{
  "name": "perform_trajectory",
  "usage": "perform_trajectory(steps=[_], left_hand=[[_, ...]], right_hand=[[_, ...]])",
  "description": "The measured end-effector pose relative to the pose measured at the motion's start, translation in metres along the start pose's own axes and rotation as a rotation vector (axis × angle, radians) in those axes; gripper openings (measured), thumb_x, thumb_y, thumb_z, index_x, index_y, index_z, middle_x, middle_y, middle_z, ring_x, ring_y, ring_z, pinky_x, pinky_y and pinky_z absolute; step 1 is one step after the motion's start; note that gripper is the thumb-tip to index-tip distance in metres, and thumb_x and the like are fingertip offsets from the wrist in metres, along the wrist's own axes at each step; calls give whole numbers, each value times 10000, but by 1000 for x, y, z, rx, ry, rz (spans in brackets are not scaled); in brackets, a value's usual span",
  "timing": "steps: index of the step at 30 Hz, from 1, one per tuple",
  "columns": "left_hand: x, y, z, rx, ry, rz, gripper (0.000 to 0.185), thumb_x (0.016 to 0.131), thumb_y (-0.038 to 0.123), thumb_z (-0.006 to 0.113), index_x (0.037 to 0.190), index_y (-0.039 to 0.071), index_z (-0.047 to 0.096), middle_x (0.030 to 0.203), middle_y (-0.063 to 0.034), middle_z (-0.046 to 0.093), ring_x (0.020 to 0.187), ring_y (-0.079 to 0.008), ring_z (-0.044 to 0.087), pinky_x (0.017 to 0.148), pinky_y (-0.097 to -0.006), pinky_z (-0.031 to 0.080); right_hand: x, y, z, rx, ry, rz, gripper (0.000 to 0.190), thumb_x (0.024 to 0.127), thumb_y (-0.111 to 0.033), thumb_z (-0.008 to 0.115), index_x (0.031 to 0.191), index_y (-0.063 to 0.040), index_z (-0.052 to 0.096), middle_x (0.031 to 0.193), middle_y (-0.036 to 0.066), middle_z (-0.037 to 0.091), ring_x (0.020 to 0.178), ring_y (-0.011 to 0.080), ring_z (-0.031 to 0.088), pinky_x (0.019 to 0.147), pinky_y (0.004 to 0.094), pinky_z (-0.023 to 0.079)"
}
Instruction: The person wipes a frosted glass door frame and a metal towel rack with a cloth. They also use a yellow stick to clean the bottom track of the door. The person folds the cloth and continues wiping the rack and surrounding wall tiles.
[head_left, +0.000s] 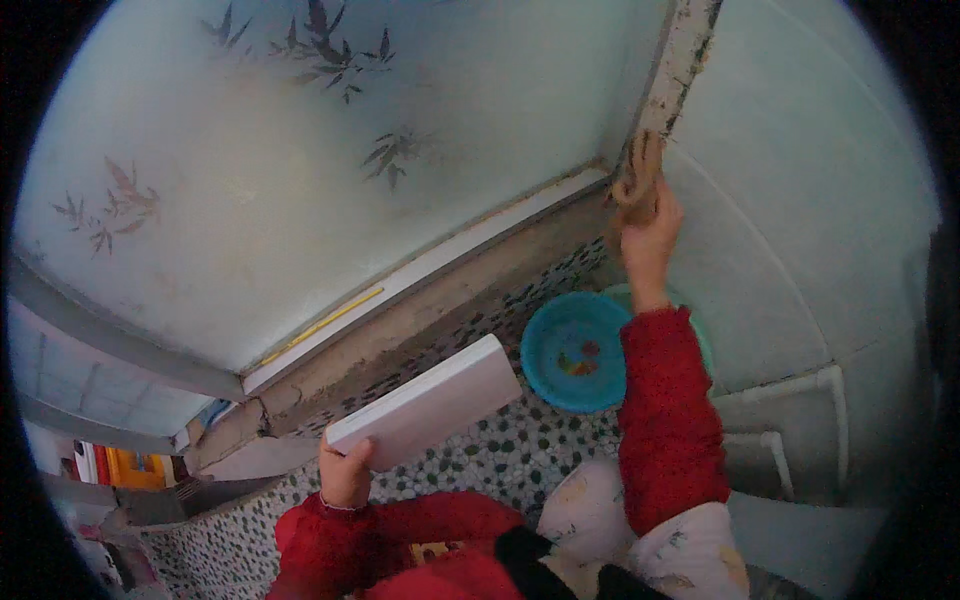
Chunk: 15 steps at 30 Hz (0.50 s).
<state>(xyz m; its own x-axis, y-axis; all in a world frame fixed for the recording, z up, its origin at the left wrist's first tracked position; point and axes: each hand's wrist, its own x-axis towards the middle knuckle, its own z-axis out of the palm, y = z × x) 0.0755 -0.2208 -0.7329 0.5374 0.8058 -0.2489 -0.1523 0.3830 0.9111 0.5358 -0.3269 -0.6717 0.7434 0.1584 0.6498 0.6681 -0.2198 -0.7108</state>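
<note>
My left hand (346, 469) grips one end of a long, flat white panel or box (435, 405), thumb on its near face; what it is exactly I cannot tell. With my right arm stretched forward, my right hand (646, 206) holds a brownish thing, perhaps a cloth or glove, against the lower end of a stained white upright strip (671, 82). That strip stands between a frosted glass pane with bamboo-leaf patterns (247, 187) and the pale wall. The brown thing is blurred and partly hides my fingers.
A blue plastic basin (544, 375) with a flower print stands on the pebble-patterned floor (480, 465), a greenish basin (701, 337) behind it. A yellow stick (322, 324) lies on the white sill (420, 292). White pipes (840, 427) run along the right wall. Orange and red things (135, 466) are at the far left.
</note>
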Motion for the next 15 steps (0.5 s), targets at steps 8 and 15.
perform_trajectory(steps=[8, 15], left_hand=[[-22, -5, -47, -4, 93, 128, 523, 758, 210, 800, 1165, -2, 549, 1114, -109, 637, 1031, -230, 606, 924, -381, 457], [-9, 14, -43, -66, 155, 116, 553, 734, 184, 799, 1178, -9, 530, 1155, -128, 623, 1078, -244, 593, 956, -393, 443]], right_hand=[[30, 75, 102, -859, -526, -15, 378, 804, -59, 586, 1177, 3, 590, 1214, 231, 567, 1175, 423, 471, 987, 462, 422], [-86, -73, 68, -359, -1156, -705, 333, 730, 13, 615, 1048, -80, 651, 1063, 103, 625, 1015, 352, 561, 864, 453, 497]])
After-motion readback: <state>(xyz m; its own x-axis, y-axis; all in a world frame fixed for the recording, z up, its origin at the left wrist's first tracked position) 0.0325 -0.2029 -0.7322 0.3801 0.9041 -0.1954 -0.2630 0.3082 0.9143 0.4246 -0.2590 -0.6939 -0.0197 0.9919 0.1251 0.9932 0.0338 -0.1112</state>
